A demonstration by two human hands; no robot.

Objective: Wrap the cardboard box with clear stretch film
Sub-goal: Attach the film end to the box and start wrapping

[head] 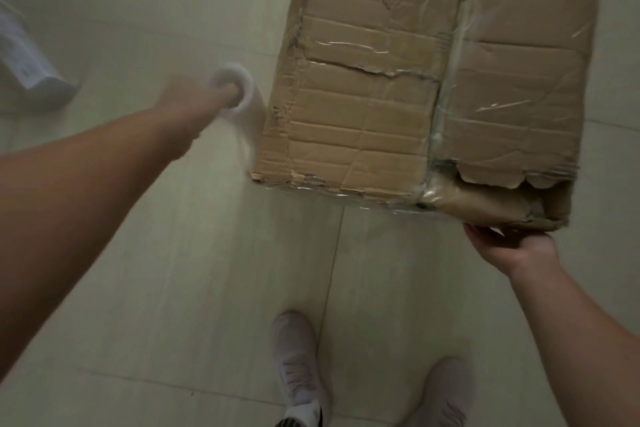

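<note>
Now my left hand [194, 104] hooks the stretch film roll [239, 87] beside the cardboard box [381, 80] on the floor [207, 288]; my right hand [516, 246] curls its fingers under the torn corner (soft cardboard), which taut film could rip.

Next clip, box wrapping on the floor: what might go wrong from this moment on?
The right hand grips the cardboard box at its torn corner; that weakened board may rip further under pull. The left hand carries the film roll by a finger in its core, blurred here; the roll might slip off. The film running to the box's left edge looks thin and could snap or bunch.
</note>
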